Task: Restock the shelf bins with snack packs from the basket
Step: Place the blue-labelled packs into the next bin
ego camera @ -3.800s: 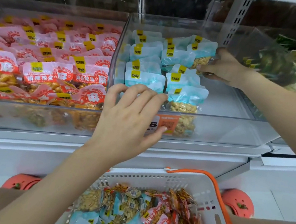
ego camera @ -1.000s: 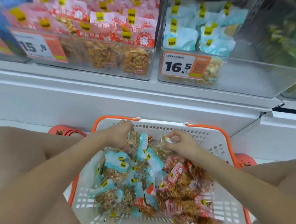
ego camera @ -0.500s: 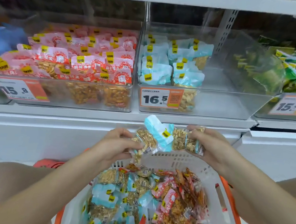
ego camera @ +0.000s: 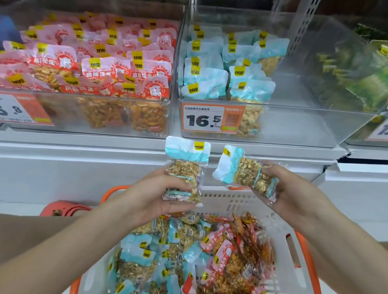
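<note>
Packs with blue tops are now up out of the basket [ego camera: 297, 289], one bundle in each hand, where a second ago both hands were down among the heap picking through it; half a second ago the two bundles were touching in front of the shelf lip, and they have since parted. That suggests the picking step is over and the carry to the shelf has begun.

The left bundle [ego camera: 185, 169] stands upright, blue header on top. The left hand [ego camera: 159, 198] grips its lower end, fingers curled round the bottom edge, palm beneath. The right bundle [ego camera: 245, 173] tilts with its header to the upper left. The right hand [ego camera: 288, 193] holds it from the right, fingers wrapped over the far end. How many packs each bundle has I cannot tell.

Both bundles hang just above the basket's far rim and below the blue-pack bin [ego camera: 285, 122], which sits directly beyond them. Its left half is stocked and its right half bare, so that gap looks like the likely target. The pink-pack bin [ego camera: 77, 121] on the left looks full; pink and blue packs remain in the basket.
</note>
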